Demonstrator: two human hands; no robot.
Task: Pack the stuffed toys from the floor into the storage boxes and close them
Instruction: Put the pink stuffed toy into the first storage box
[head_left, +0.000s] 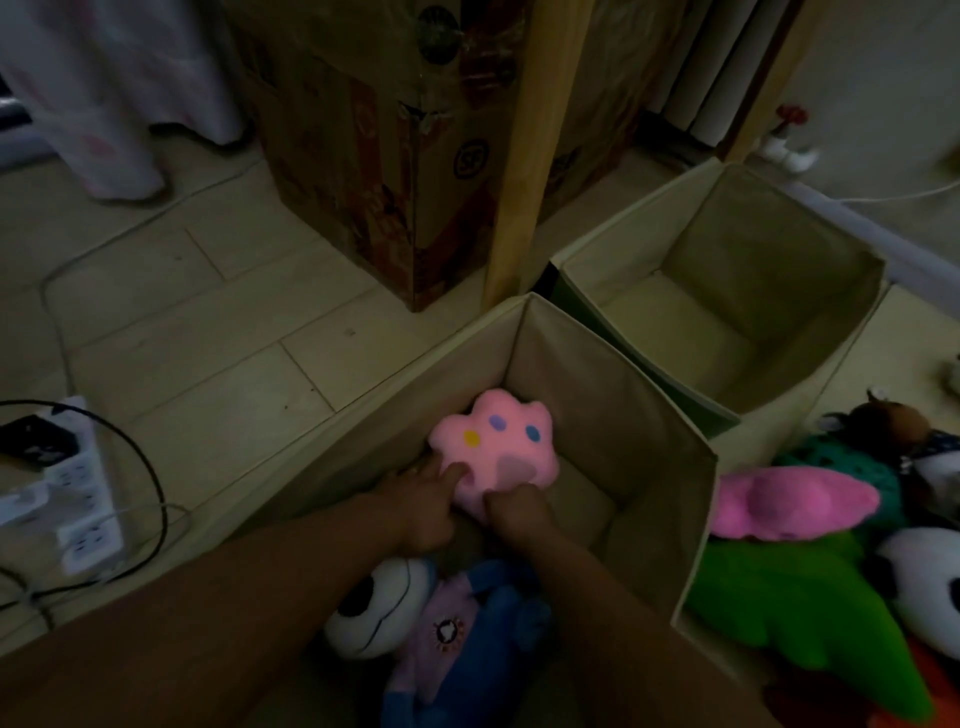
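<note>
Left hand (423, 512): reaches down into the near box, fingers curled against the left edge of the pink paw cushion, thumb pressed on its face.
Right hand (519, 512): just beside the left one, fingers clamped on the cushion's lower edge; the two hands hold it between them.
Pink paw cushion (496, 454): inside the near box, right ahead of both hands, face up, with yellow, purple and blue toe spots and a paler pad near the right fingers.
Near storage box (660, 452): beige fabric, open at the top, around both hands and forearms.
White-headed blue toy (447, 639): lies in the same box under the wrists, closer to the person than the cushion, with a pink front patch.
Far storage box (769, 249): same beige fabric, open, beyond the right hand and touching the near box at a corner; only its bare floor shows inside.
Toy pile (826, 571): on the floor outside the near box, off to the right of the right hand; a pink plush (795, 501) leans on the box wall, a green one (800, 613) below it, a panda-like one (924, 587) farther right.
Power strip (78, 499): on the floor well left of the left forearm, black cables looping round it.
Cardboard carton (395, 156): stands beyond the hands, with a wooden post (535, 156) in front of it.
</note>
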